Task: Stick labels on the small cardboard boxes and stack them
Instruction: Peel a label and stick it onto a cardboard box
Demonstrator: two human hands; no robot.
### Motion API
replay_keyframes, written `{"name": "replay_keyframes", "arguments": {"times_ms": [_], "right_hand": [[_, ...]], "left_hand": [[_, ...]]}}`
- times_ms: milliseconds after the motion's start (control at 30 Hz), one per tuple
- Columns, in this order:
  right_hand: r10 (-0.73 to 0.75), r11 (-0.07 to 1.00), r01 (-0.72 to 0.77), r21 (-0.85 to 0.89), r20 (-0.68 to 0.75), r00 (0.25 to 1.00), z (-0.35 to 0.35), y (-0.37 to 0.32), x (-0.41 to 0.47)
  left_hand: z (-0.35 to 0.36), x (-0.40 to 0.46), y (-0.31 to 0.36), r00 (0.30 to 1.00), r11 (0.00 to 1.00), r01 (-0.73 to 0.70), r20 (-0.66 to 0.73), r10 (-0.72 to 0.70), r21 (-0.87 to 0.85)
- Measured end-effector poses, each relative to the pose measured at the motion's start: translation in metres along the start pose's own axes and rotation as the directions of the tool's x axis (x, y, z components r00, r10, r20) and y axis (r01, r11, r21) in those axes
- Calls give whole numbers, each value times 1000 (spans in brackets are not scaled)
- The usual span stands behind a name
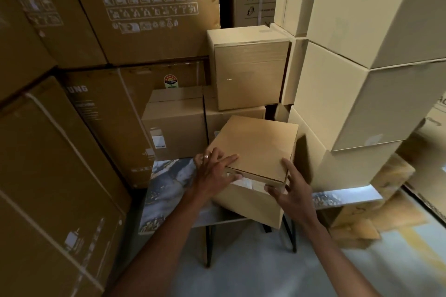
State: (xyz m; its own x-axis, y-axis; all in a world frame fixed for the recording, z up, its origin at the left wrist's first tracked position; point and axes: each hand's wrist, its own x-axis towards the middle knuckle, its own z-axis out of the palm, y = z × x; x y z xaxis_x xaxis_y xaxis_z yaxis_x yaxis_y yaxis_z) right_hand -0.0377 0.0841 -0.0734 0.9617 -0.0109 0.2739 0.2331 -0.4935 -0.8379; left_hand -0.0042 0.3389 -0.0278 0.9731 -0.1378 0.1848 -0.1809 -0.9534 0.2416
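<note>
left hand [214, 171], right hand [293, 190], gripping small cardboard box [255, 149]

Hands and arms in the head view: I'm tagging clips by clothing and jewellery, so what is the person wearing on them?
Both forearms are bare all the way to the bottom edge of the picture: no sleeves, gloves or watch show. The left hand wears a single silver-coloured ring on one of its fingers. The right hand shows no ring or band on the parts in view.
</note>
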Motion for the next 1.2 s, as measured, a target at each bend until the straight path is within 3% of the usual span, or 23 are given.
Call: {"name": "replay_keyframes", "arguments": {"times_ms": [333, 500, 600, 700, 767, 833, 933, 1000, 1133, 1200], "right_hand": [[122, 970, -192, 145, 392, 912, -39, 17, 35], [147, 929, -267, 258, 406, 902, -43, 18, 32], [229, 885, -328, 331, 302, 925, -33, 23, 10], [427, 768, -408, 494, 80, 901, -9, 41, -24], [608, 647, -512, 565, 23, 794, 13, 63, -45], [744, 446, -654, 612, 153, 650, 35, 79, -63], [767, 148, -779, 609, 426, 479, 59, 84, -82], [758, 57, -771, 634, 475, 447, 68, 79, -85], [715, 35, -753, 658, 510, 479, 78, 67, -84], [736, -16, -726, 688, 499, 457, 78, 64, -81]], "left_hand": [[5, -27, 19, 972, 993, -118, -204, 116, -2], [2, -16, 34, 977, 971, -181, -137, 160, -154], [5, -17, 40, 984, 953, -179, -57, 170, -243], [8, -22, 41, 986, 956, -165, -14, 167, -244], [8, -23, 45, 985, 957, -172, -14, 173, -233], [8, -24, 47, 985, 958, -171, -17, 172, -230], [9, -27, 50, 988, 957, -149, 5, 155, -247], [9, -29, 50, 989, 957, -135, 17, 144, -256], [10, -31, 49, 988, 953, -145, 14, 155, -265], [11, -32, 47, 988, 954, -149, 1, 154, -261]]}}
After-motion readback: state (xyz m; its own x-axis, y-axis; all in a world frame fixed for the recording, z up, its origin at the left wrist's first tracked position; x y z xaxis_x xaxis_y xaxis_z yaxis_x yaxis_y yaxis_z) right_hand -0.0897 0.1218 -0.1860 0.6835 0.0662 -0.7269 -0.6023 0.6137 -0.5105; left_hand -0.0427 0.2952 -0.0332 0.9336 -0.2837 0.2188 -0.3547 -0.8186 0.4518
